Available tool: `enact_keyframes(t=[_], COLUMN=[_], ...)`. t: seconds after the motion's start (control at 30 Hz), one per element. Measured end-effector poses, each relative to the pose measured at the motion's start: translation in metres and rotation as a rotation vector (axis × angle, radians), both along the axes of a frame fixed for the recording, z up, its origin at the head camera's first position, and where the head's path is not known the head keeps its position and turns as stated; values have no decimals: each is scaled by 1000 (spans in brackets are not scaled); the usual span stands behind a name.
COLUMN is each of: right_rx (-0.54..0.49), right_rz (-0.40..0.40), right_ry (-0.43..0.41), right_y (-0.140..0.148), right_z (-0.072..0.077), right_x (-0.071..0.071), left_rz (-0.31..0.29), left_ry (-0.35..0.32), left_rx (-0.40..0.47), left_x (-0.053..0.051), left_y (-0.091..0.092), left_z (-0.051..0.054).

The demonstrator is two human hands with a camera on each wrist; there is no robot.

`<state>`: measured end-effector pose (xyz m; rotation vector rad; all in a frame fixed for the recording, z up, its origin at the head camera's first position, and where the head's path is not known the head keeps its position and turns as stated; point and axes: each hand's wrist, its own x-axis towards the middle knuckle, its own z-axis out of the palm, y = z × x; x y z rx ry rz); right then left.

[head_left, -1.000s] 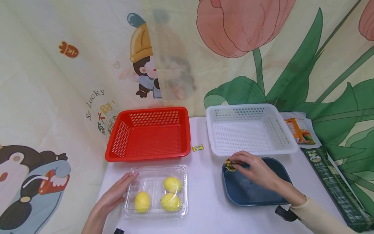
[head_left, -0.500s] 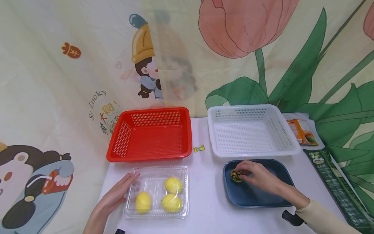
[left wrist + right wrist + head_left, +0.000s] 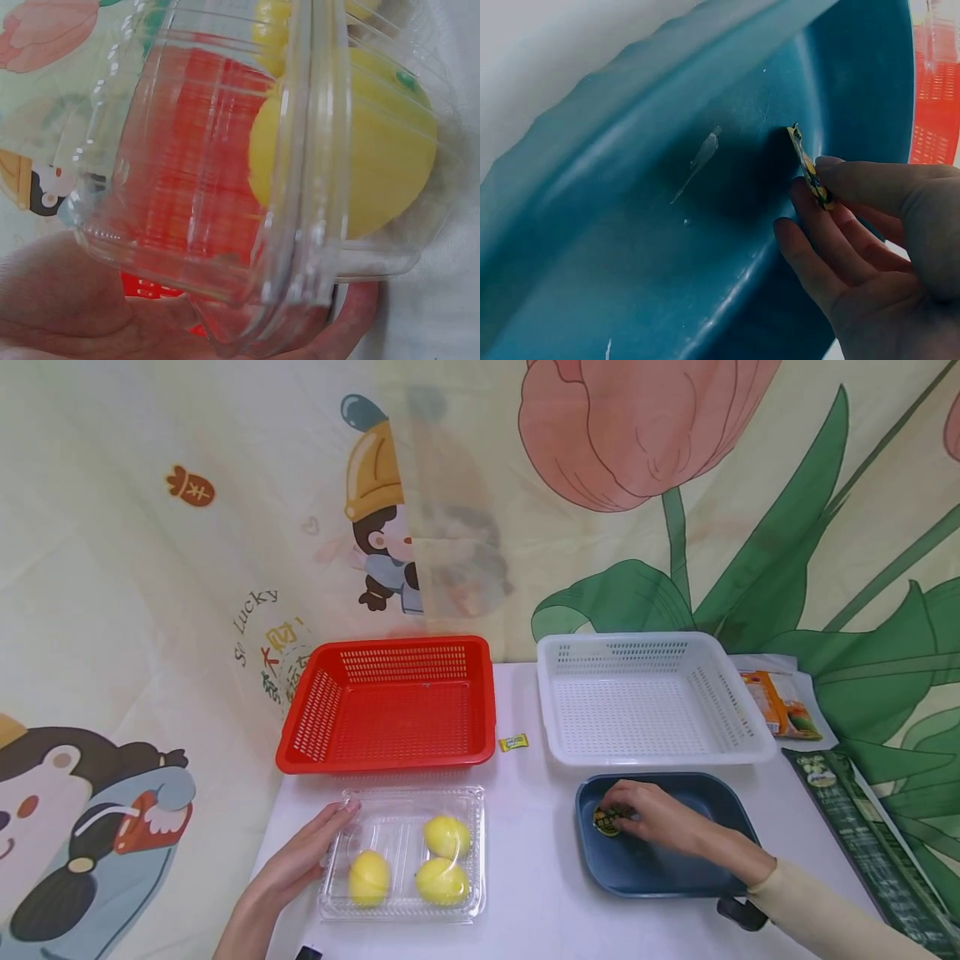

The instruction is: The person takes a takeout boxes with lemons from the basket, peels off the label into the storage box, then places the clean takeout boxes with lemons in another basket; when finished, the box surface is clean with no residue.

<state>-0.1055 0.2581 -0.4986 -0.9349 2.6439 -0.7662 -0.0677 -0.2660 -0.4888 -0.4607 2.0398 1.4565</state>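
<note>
A clear plastic clamshell box [image 3: 405, 810] stands on the table at front left, its lid down over three yellow lemons [image 3: 369, 878]. My left hand [image 3: 300, 852] holds its left side, with the fingers at the far left corner; in the left wrist view the hand [image 3: 82, 307] curves round a corner of the box. Over the dark blue tray [image 3: 660, 877], my right hand [image 3: 660, 817] pinches a small black-and-gold packet [image 3: 604, 821] between thumb and fingers. Seen almost edge-on in the right wrist view, that packet [image 3: 810, 169] looks thin, and it is just above the tray floor.
Behind the box sits a red basket [image 3: 390, 764], and behind the tray a white basket [image 3: 660, 752]. A small yellow wrapped sweet [image 3: 513, 742] lies between them. An orange packet [image 3: 780, 706] and a long green packet [image 3: 862, 835] lie along the right edge.
My right hand has moved the packet from the tray's far left rim inward and down into the tray. The left hand has stayed on the box. The view has shifted slightly.
</note>
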Motion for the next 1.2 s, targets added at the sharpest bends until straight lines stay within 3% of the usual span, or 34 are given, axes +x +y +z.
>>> enact_keyframes(t=[0.83, 1.2], right_rx=[80, 81], right_rz=[-53, -55], right_ry=[-70, -56], right_y=[3, 6], right_z=[1, 21], right_x=[2, 8], left_rz=[-16, -3], left_ry=[2, -11], left_rx=[25, 3], left_x=[-3, -2], left_y=[-1, 0], left_z=[-1, 0])
